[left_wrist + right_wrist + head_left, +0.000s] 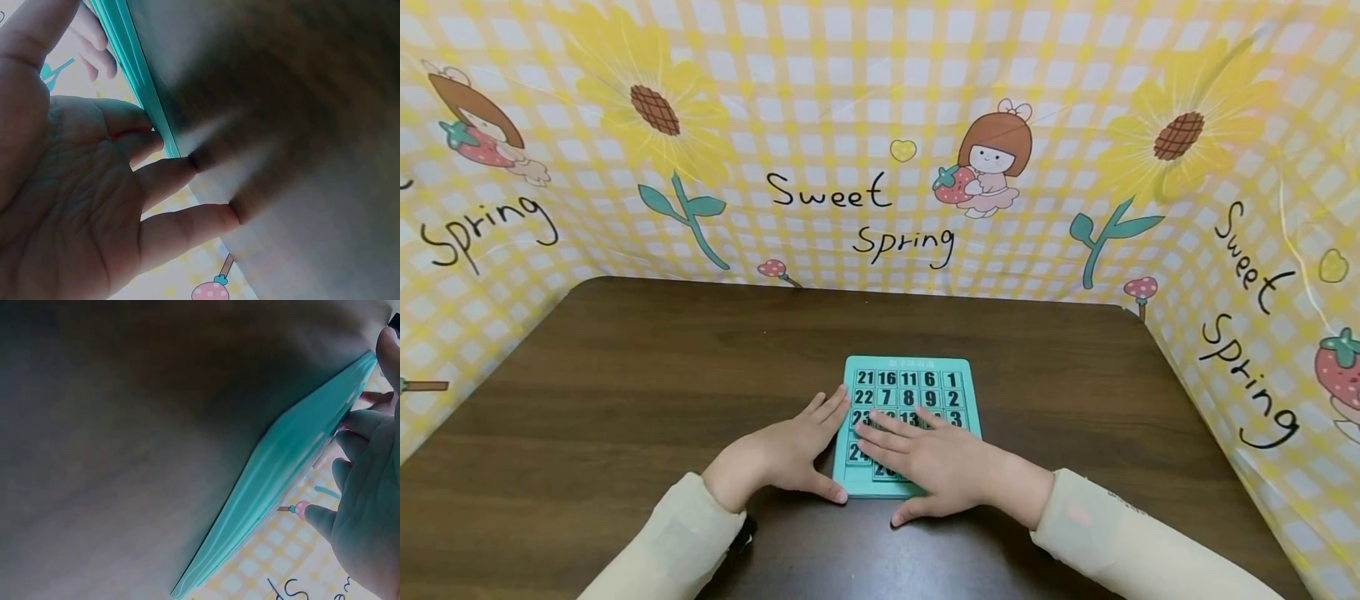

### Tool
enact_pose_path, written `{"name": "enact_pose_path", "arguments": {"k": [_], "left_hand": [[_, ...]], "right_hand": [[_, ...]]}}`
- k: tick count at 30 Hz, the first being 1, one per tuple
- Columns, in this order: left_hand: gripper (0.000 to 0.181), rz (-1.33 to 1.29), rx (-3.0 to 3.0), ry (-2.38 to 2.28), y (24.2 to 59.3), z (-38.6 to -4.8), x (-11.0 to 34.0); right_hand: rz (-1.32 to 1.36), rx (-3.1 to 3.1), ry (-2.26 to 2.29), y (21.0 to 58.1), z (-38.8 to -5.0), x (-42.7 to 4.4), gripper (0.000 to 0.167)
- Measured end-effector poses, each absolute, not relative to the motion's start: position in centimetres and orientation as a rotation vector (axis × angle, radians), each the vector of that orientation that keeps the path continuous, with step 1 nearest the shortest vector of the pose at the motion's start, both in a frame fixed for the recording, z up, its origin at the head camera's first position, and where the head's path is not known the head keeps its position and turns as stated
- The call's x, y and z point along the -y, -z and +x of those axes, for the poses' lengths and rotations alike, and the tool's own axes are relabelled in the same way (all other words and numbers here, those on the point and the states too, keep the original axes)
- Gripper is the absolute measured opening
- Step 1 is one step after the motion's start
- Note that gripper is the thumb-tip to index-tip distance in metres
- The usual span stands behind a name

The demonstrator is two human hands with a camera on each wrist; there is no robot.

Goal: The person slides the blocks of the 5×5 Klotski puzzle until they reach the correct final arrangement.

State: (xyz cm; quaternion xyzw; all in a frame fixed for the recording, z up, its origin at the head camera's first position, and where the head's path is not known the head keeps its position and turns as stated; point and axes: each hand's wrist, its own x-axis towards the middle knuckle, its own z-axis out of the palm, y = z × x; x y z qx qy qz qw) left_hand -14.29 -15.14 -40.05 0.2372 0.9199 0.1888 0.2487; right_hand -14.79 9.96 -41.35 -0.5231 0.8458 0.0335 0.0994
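Observation:
A turquoise number slide puzzle (pixel 910 364) lies flat on the dark wooden table, with black-numbered tiles in its frame. My left hand (pixel 797 450) rests along its left side, thumb and fingers spread, the fingertips at the edge. The left wrist view shows that palm (pixel 75 200) beside the puzzle's turquoise edge (pixel 134 75). Over the lower tiles reaches my right hand (pixel 936 462), fingers extended across them and thumb off the near edge. It hides several tiles. In the right wrist view, the fingers of the right hand (pixel 369 506) are above the puzzle's side (pixel 281 456).
The brown table (pixel 700 350) extends around the puzzle. A yellow checked cloth (pixel 820 100) with flowers, cartoon figures and lettering stands behind the table and along both sides.

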Motion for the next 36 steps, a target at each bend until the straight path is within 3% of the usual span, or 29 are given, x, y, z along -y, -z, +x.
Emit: {"name": "enact_pose_path", "arguments": {"k": [14,36], "left_hand": [[0.119,0.647,-2.513,-0.525,40.1,-14.4,15.2],[0.120,0.666,-2.519,-0.511,40.0,-14.3,15.2]], "right_hand": [[-1.643,-2.489,-0.143,41.5,-13.8,-10.2,0.089],[-1.443,-2.540,-0.092,41.7,-17.3,-9.6,0.097]]}}
